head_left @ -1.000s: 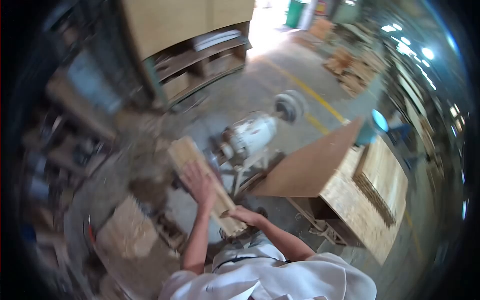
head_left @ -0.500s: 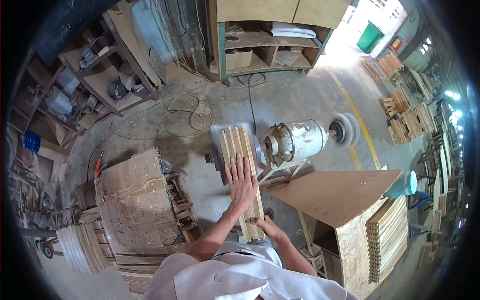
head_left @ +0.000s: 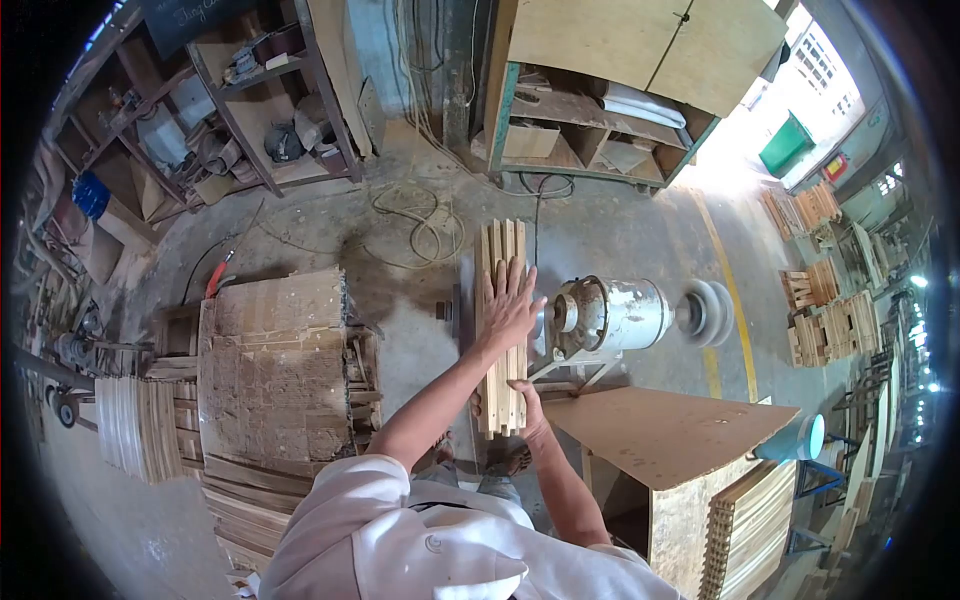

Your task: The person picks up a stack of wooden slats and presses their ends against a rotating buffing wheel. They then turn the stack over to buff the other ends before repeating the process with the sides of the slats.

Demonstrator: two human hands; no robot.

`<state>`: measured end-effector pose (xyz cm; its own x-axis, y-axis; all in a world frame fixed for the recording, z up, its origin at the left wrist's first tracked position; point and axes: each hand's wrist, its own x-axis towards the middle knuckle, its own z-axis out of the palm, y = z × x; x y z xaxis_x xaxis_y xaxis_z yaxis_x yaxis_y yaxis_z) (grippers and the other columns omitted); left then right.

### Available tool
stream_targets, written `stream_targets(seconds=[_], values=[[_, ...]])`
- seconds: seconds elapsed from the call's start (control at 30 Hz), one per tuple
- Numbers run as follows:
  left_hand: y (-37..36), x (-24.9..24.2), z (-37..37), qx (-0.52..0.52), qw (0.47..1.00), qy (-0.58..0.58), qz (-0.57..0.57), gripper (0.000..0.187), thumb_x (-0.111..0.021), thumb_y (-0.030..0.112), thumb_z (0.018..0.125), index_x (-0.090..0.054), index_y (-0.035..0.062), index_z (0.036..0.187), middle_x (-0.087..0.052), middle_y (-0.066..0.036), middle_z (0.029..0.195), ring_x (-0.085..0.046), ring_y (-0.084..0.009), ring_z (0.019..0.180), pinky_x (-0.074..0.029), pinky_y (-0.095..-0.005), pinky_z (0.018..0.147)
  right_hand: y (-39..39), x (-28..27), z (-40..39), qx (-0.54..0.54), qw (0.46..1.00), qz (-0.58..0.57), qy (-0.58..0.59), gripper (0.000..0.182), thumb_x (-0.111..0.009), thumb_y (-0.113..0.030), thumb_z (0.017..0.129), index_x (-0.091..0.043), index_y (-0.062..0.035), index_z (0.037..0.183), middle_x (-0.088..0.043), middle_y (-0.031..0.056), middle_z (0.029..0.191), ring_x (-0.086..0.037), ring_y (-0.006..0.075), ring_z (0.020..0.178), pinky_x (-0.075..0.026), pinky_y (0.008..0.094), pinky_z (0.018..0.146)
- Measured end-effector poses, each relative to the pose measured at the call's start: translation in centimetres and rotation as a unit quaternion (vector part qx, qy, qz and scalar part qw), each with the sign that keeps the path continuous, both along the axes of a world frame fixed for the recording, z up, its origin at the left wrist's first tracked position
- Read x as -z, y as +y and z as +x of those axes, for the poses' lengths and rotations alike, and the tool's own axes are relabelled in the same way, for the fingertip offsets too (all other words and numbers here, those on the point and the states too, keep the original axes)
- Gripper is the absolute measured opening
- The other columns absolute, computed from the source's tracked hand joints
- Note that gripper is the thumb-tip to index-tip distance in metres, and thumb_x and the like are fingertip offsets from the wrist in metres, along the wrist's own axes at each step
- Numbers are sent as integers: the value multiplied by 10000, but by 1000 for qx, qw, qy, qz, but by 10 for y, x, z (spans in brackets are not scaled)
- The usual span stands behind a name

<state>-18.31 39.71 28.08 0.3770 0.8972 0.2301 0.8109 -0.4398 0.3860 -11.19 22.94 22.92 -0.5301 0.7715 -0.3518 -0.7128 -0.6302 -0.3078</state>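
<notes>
A bundle of pale wooden strips lies lengthwise in front of me, over a spinning wheel that is blurred and mostly hidden under the wood. My left hand rests flat on top of the strips, fingers stretched forward and thumb out to the right. At the near end, my right hand grips the bundle from its right side, with the thumb on top and the other fingers beneath. A white motor with worn paint drives the wheel's shaft from the right.
On the left stands a cardboard-covered block, with stacked strips beside it. A brown board and another strip stack are at right. A second spinning wheel sits at the motor's far end. Cable lies on the floor.
The bundle has slid forward, away from my body, and now points straighter ahead. Both hands moved with it, and my left fingers have spread. The camera view has shifted too.
</notes>
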Motion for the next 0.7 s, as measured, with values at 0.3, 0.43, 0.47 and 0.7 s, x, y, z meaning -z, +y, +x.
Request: stream_targets(seconds=[0.3,0.43,0.47,0.7], values=[[-93,-9,-5,22,999,0,-39,706,-445,495,980,-262,114,1546,-153,-198,1611,-105,-402,1489,-40,-576,1186,-105,0,-11,8,996,-82,39,708,-611,-429,754,-509,-1,1308,-628,260,1085,-643,416,909,-546,490,818],[-117,-13,-8,29,999,-39,-19,769,-561,450,930,-287,42,1522,-178,-232,1593,-132,-433,1475,-56,-608,1172,-125,-23,-12,-2,994,-70,83,726,-623,-419,764,-504,53,1304,-645,251,1106,-663,393,947,-537,465,899],[-118,-16,-9,27,999,-31,-27,787,-565,451,928,-274,24,1521,-179,-233,1594,-133,-431,1475,-58,-603,1174,-127,-28,-11,7,995,-75,65,704,-621,-398,783,-500,52,1311,-645,240,1116,-661,381,976,-536,466,910],[-42,-1,-13,3,999,-44,23,843,-537,483,939,-237,-67,1503,-146,-238,1601,-27,-413,1496,-5,-582,1187,-38,-3,11,-30,976,-52,-210,529,-646,-303,843,-520,-18,1271,-655,131,1091,-680,260,938,-570,423,836]])
